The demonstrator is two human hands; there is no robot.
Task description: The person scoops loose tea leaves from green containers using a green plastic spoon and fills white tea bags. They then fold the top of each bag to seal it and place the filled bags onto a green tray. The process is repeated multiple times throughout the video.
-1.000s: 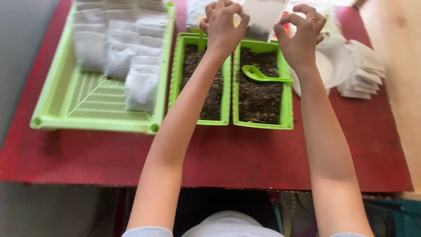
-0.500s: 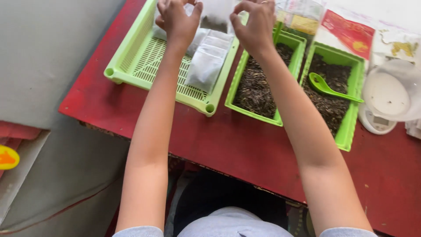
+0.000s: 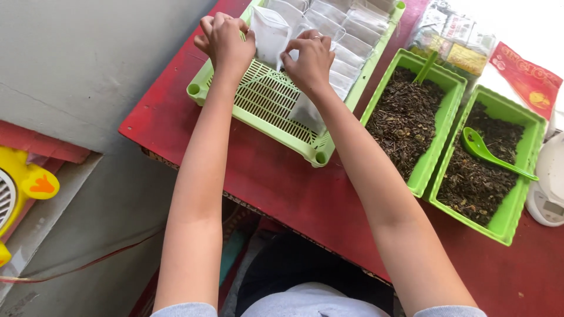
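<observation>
Head view: white sachet [image 3: 269, 36] pinched between left hand [image 3: 225, 40] and right hand [image 3: 307, 60] fingers, over green tray [image 3: 258, 114].

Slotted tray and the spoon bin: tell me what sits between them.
Head view: between the slotted tray and the spoon bin sits another green bin of dark dried leaves.

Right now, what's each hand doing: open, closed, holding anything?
Left hand: closed, pinching the white filter bag over the slotted green tray.
Right hand: closed, fingers pinching the same bag's other edge.
</observation>
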